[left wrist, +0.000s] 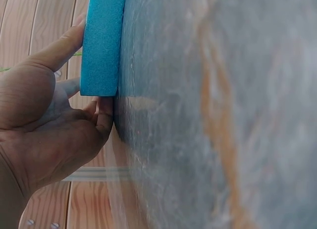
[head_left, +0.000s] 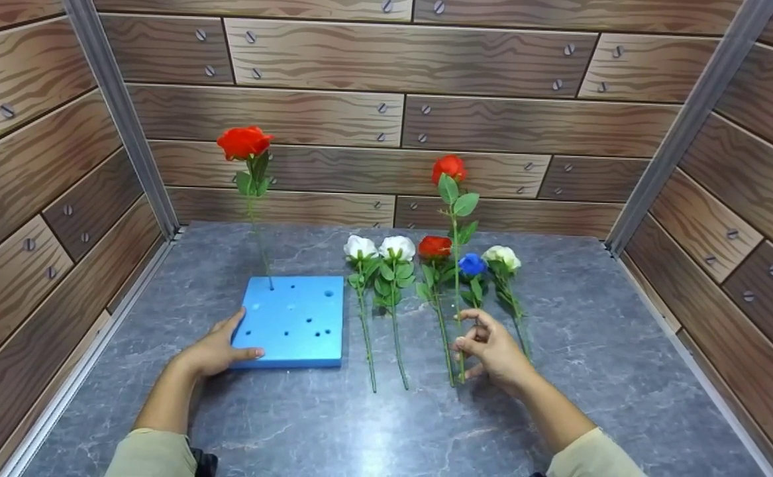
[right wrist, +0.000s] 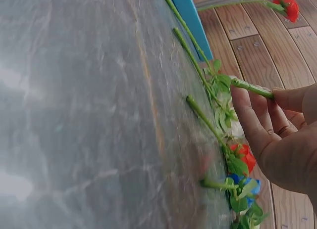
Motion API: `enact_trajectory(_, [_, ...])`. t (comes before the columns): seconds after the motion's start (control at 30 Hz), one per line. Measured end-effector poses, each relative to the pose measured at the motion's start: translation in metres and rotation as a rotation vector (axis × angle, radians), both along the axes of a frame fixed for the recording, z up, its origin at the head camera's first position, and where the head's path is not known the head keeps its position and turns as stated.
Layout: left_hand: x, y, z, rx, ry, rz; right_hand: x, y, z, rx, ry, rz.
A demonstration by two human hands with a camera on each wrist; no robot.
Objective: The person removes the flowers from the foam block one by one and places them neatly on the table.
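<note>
A blue foam block (head_left: 293, 308) with several holes lies on the table, a red rose (head_left: 245, 142) standing upright in its far left hole. My left hand (head_left: 214, 348) grips the block's near left corner, thumb on the top face and fingers along the side. Over the table, my right hand (head_left: 492, 348) pinches the stem of another red rose (head_left: 449, 170) near its lower end, bloom upward. The stem's cut end (right wrist: 237, 82) shows in the right wrist view, free of the table. Beneath it lies a third red rose (head_left: 434, 247).
Two white roses (head_left: 361, 248) lie side by side to the right of the block. A blue rose (head_left: 472, 264) and a cream rose (head_left: 502, 257) lie beyond my right hand. Wood-patterned walls (head_left: 333, 56) enclose the grey table (head_left: 293, 417) at the back and sides.
</note>
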State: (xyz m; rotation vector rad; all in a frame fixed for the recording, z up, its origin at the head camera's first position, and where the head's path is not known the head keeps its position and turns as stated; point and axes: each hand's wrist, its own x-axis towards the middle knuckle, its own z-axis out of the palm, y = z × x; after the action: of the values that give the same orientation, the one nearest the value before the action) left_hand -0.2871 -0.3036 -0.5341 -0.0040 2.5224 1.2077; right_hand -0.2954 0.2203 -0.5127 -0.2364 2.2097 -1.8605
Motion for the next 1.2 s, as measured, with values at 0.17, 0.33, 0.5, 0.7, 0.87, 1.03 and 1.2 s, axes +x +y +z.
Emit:
enact_trajectory(0.17, [0.001, -0.001, -0.001, 0.009, -0.003, -0.006, 0.002, 0.013, -0.003, 0.012, -0.009, 0.026])
enact_trajectory(0.33, [0.002, -0.002, -0.001, 0.004, 0.006, -0.009, 0.005, 0.027, -0.006, 0.027, -0.031, 0.070])
enact_trajectory(0.5, [0.001, -0.001, 0.000, 0.014, 0.009, -0.007, 0.007, 0.040, -0.007, 0.043, -0.048, 0.093])
enact_trajectory(0.7, [0.001, -0.001, 0.000, 0.025, 0.007, -0.005, 0.012, 0.054, -0.007, 0.049, -0.076, 0.083])
enact_trajectory(0.87, [0.001, -0.001, -0.001, 0.021, 0.007, -0.009, 0.014, 0.067, -0.006, 0.060, -0.072, 0.088])
enact_trajectory(1.03, [0.001, 0.000, 0.000, 0.012, 0.009, -0.011, 0.016, 0.082, -0.003, 0.066, -0.084, 0.096])
enact_trajectory(1.2, [0.000, -0.001, 0.000, -0.003, 0.010, -0.025, 0.016, 0.098, -0.001, 0.068, -0.105, 0.101])
